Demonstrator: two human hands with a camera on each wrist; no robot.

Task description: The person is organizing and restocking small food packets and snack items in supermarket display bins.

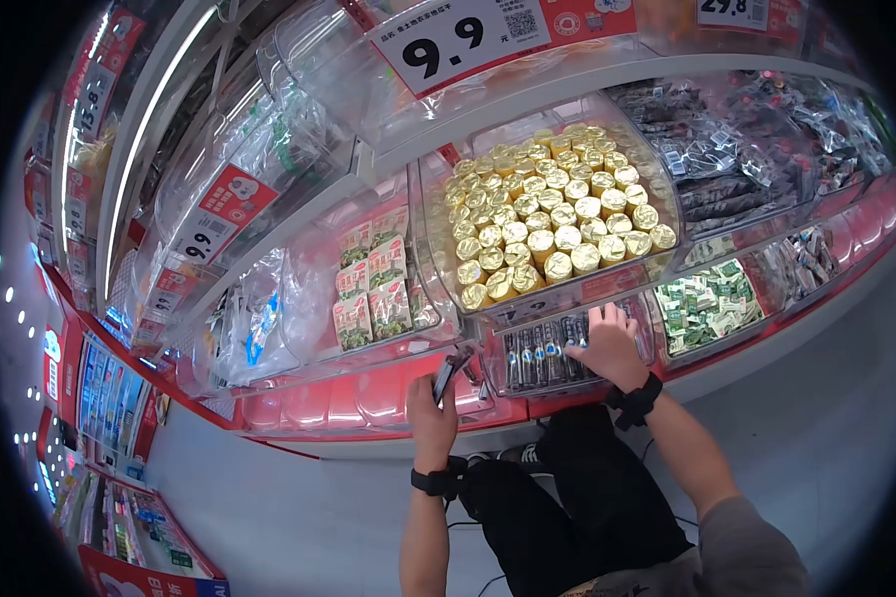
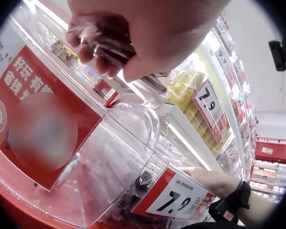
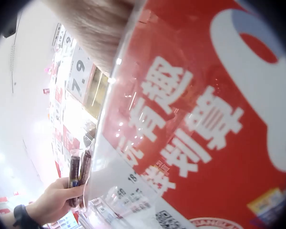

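My left hand (image 1: 432,423) grips a few dark, slim bars in clear wrappers (image 1: 449,375), held up in front of the lower shelf. In the left wrist view its fingers curl round the shiny wrappers (image 2: 107,40), and the right wrist view shows the bars (image 3: 74,171) standing upright in the grasp. My right hand (image 1: 612,350) reaches over a clear bin of similar dark wrapped bars (image 1: 533,358), thumb and fingers spread on top of them. A red sign (image 3: 190,109) hides most of that hand in the right wrist view.
Above the bin sits a tub of gold-topped yellow rolls (image 1: 558,214). Green-and-white packets (image 1: 707,303) lie to the right, flat snack bags (image 1: 373,279) to the left. Clear bin walls and price signs (image 1: 463,40) edge the shelves. The person's legs (image 1: 607,478) are close below.
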